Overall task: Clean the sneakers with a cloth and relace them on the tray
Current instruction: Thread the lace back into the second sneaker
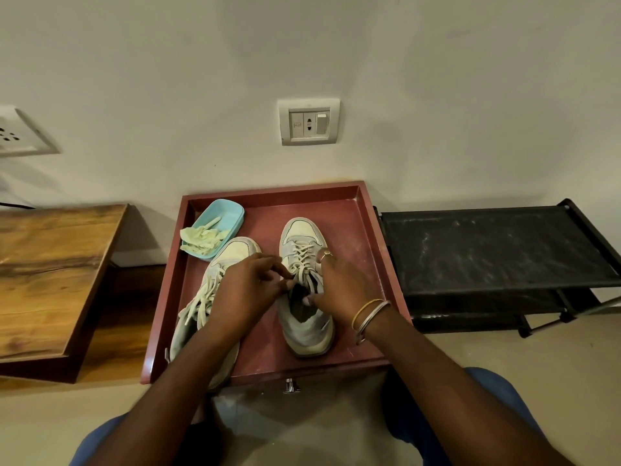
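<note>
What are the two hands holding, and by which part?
The cream lace of the right-hand pale grey sneaker on the red tray. The left hand pinches it near the top eyelets; the right hand appears to pinch it beside the shoe's opening.

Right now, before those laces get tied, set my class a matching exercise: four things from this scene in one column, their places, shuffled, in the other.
1 yellow-green cloth
2 blue tub
3 black shoe rack
4 right-hand sneaker

a right of the tray
b under left hand and right hand
c in the blue tub
d tray's far left corner

Pairs: 1c, 2d, 3a, 4b.
</note>
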